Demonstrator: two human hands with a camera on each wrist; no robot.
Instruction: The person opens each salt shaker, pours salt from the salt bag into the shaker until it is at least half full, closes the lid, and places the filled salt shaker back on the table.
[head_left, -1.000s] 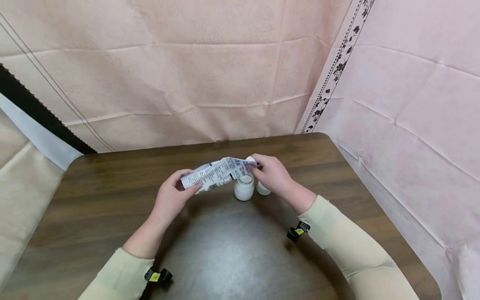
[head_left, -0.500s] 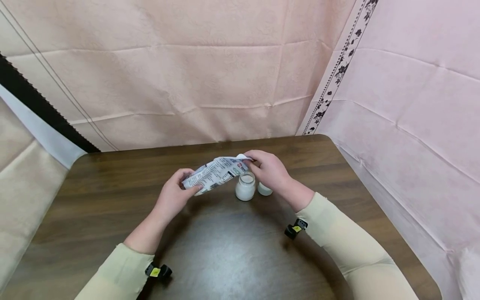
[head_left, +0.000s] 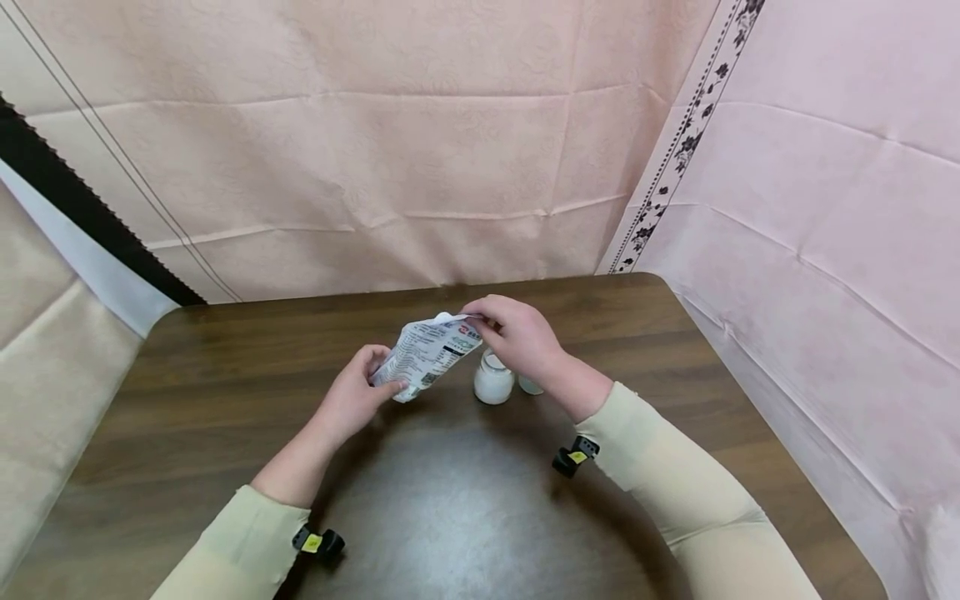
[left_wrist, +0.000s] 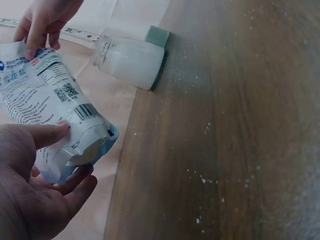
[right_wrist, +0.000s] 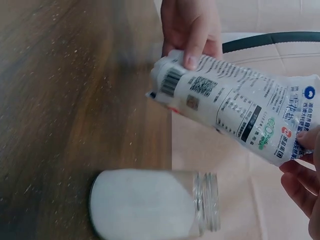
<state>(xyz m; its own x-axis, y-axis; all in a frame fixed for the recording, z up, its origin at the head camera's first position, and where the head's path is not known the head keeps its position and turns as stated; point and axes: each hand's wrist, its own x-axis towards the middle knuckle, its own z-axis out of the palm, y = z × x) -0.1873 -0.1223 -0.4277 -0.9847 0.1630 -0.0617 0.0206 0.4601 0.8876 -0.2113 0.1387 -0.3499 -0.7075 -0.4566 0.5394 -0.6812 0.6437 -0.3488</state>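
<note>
A printed white bag (head_left: 427, 357) is held tilted above the table (head_left: 420, 500) by both hands, near a glass jar (head_left: 493, 383). Its lower end is gripped by the left hand (head_left: 356, 389), the thumb laid on the printed face; its upper end is pinched between the thumb and fingers of the right hand (head_left: 521, 333). The jar is stood upright, mostly filled with white contents. A small pale object (head_left: 531, 387) is partly hidden beside it. White grains (left_wrist: 203, 180) are scattered over the table.

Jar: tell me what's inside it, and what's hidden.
White stuff fills most of the jar, while its threaded neck looks clear. Whatever lies deep within the white stuff is covered and cannot be seen.
</note>
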